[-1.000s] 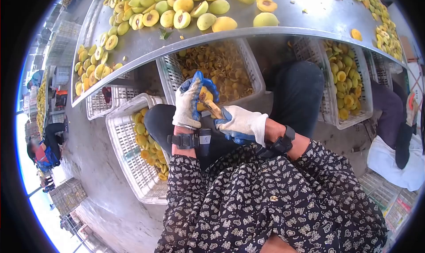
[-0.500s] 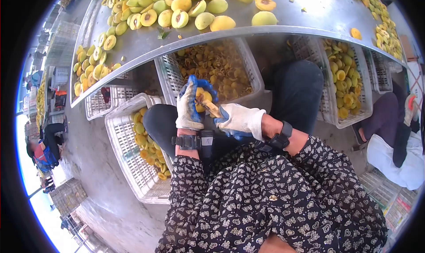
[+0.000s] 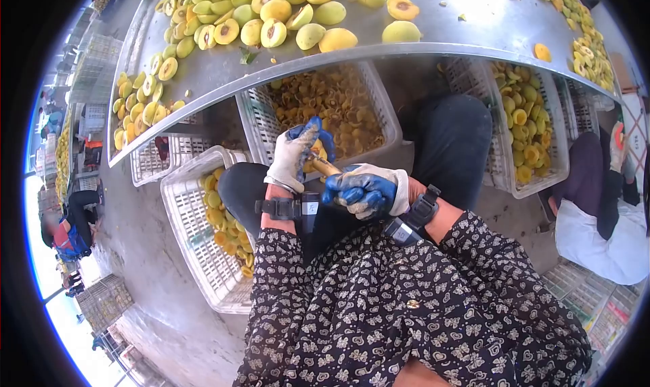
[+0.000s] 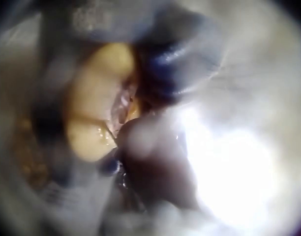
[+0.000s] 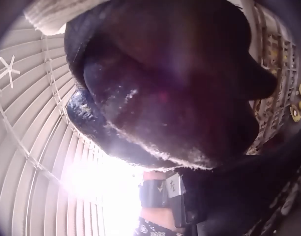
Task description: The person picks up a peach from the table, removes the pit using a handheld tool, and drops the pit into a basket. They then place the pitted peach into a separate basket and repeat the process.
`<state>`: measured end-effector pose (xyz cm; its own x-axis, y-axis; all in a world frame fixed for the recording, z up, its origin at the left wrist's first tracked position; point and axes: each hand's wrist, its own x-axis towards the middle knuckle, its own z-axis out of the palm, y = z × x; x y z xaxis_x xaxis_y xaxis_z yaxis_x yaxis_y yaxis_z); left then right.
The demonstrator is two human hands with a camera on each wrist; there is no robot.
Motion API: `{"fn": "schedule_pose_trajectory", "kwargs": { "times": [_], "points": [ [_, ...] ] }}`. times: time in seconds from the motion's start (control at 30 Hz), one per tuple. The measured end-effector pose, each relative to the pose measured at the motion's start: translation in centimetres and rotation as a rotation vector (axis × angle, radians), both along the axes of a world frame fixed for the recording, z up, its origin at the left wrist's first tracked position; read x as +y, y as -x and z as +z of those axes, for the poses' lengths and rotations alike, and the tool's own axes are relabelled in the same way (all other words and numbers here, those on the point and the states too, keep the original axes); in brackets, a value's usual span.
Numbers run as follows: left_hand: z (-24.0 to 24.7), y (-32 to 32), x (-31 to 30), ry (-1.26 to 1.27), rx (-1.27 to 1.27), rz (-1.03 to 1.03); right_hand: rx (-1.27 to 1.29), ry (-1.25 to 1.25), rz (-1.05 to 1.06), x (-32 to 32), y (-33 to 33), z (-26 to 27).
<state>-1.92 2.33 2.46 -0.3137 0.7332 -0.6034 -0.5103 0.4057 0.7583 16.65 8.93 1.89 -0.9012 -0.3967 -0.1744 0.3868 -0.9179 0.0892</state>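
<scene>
Fruit (image 4: 94,103) within left hand (image 3: 291,158) grip; right hand (image 3: 363,192) grip around tool (image 3: 325,168), now palm-up.

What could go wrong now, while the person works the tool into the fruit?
1. The tool in the right hand points toward the left hand, whose fingers curl round the fruit. A slip might drive it into those fingers.
2. The right hand's coated palm looks glossy, perhaps wet. If the left is alike, the fruit could slide out and miss the white crate.
</scene>
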Motion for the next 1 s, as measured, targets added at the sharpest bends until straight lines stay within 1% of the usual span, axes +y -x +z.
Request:
{"fn": "schedule_pose_trajectory", "kwargs": {
  "times": [0.03,0.07,0.13,0.17,0.2,0.27,0.3,0.33,0.37,0.4,0.43,0.47,0.5,0.53,0.57,0.6,0.63,0.67,0.7,0.73,0.77,0.8,0.83,0.87,0.9,0.93,0.97,1.0],
  "points": [
    [0.0,-0.2,0.0,-0.026,0.003,0.019,-0.056,0.020,-0.043,-0.3,-0.2,0.1],
    [-0.6,-0.2,0.2,-0.027,0.002,0.017,-0.057,0.019,-0.045,-0.5,-0.2,0.1],
    [-1.0,-1.0,1.0,-0.153,0.077,0.301,-0.032,0.184,-0.097,-0.9,0.1,-0.3],
    [-0.9,-1.4,1.1,-0.195,0.010,0.451,-0.029,0.106,-0.135,-1.0,0.5,-0.2],
    [-1.2,-1.0,1.0,-0.200,0.016,0.444,-0.021,0.104,-0.141,-0.6,0.5,-0.2],
    [-2.3,0.7,0.4,-0.479,-0.020,0.625,0.097,-0.143,-0.145,0.8,0.7,-0.3],
    [-2.1,1.9,-0.5,-0.434,0.077,0.626,-0.110,-0.539,-0.159,1.3,0.9,0.3],
    [0.7,1.5,-1.0,-0.226,0.379,0.677,-0.238,-1.249,-0.054,1.8,2.0,1.3],
    [1.5,3.0,-2.3,-0.041,0.552,0.735,-0.256,-1.609,0.129,2.2,2.4,1.4],
    [1.5,5.0,-4.2,-0.001,0.665,0.723,-0.289,-1.959,0.327,2.8,2.4,1.4],
    [0.5,7.3,-6.6,-0.372,0.659,0.544,-0.237,-2.082,0.354,2.8,1.7,0.9],
    [0.9,8.5,-8.1,-0.386,0.589,0.662,-0.180,-2.206,0.391,2.6,0.9,-0.4],
    [3.4,8.3,-9.1,-0.232,0.815,0.713,-0.197,-2.133,0.402,2.5,1.1,-3.0],
    [4.9,7.6,-9.1,0.030,1.175,0.743,-0.221,-2.077,0.443,2.5,1.2,-1.9],
    [3.7,9.5,-10.9,0.056,1.471,0.648,-0.264,-2.071,0.367,2.0,1.4,-2.4],
    [4.2,9.7,-10.4,0.031,1.467,0.633,-0.310,-2.063,0.290,1.8,1.5,-3.2],
    [5.2,9.6,-9.5,-0.180,1.158,0.705,-0.340,-2.066,0.278,2.0,1.7,-3.6],
    [6.3,9.3,-9.1,-0.359,0.834,0.766,-0.332,-2.111,0.208,2.0,1.6,-4.0],
    [8.7,5.8,-6.4,-0.283,0.910,0.679,-0.300,-2.149,0.149,1.6,1.5,-4.0],
    [2.0,12.0,-8.4,-0.285,0.732,0.552,-0.257,-2.140,0.159,1.9,1.2,-3.9],
    [4.4,8.0,-6.0,-0.025,1.050,0.511,-0.227,-2.067,0.200,2.6,1.0,-3.3],
    [3.9,7.1,-4.3,-0.358,1.405,0.440,-0.201,-1.987,0.243,2.5,1.2,-1.8],
    [4.7,7.3,-2.5,-0.189,0.612,0.799,-0.237,-1.912,0.178,2.5,1.0,-0.3],
    [6.4,5.9,-1.6,-0.516,0.446,0.459,-0.291,-1.850,0.110,3.0,0.9,1.3],
    [6.7,5.3,-1.2,-0.495,0.413,0.514,-0.270,-1.849,0.105,3.2,1.1,0.7],
    [6.8,5.0,-1.3,-0.472,0.439,0.500,-0.330,-1.821,0.118,3.1,1.1,-0.1],
    [6.8,4.9,-1.6,-0.467,0.409,0.520,-0.390,-1.792,0.134,2.8,0.9,-0.8],
    [6.9,5.0,-2.0,-0.465,0.380,0.539,-0.372,-1.790,0.137,2.6,1.0,-1.1]
  ]
}}
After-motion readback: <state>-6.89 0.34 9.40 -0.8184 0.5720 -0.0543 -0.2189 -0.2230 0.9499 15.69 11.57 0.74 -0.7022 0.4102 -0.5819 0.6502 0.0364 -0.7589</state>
